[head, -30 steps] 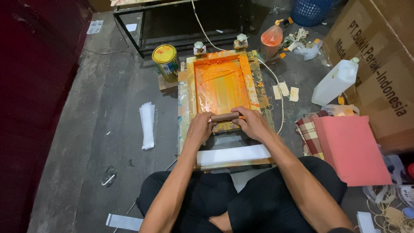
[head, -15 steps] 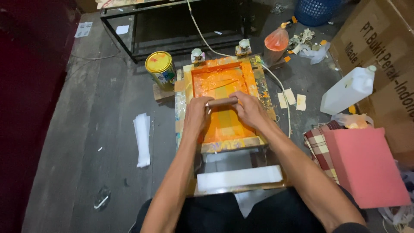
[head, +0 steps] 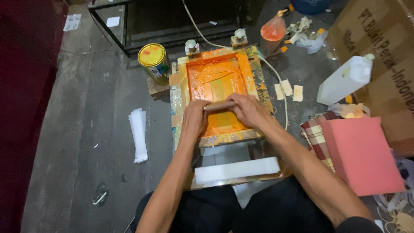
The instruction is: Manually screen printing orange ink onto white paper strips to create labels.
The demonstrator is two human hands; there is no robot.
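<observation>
A wooden screen-printing frame (head: pixel 177 92) lies on the floor in front of me, its mesh covered with orange ink (head: pixel 215 80). Both hands grip a wooden-handled squeegee (head: pixel 219 105) laid across the middle of the mesh. My left hand (head: pixel 195 117) holds its left end and my right hand (head: pixel 247 110) its right end. The blade under the handle is hidden by my fingers. A white strip (head: pixel 236 169) lies on the board just below the frame, between my forearms.
A yellow-lidded paint tin (head: pixel 154 61) stands left of the frame's far corner. White sheets (head: pixel 139 133) lie on the floor at left. On the right are a white plastic jug (head: pixel 345 79), a pink block (head: pixel 361 153), checked cloth (head: pixel 315 136) and cardboard boxes (head: pixel 379 51). A black metal frame (head: pixel 129 32) stands behind.
Both hands pushed the squeegee up the mesh away from me, then drew it back a little toward me. The camera moved closer over the frame.
</observation>
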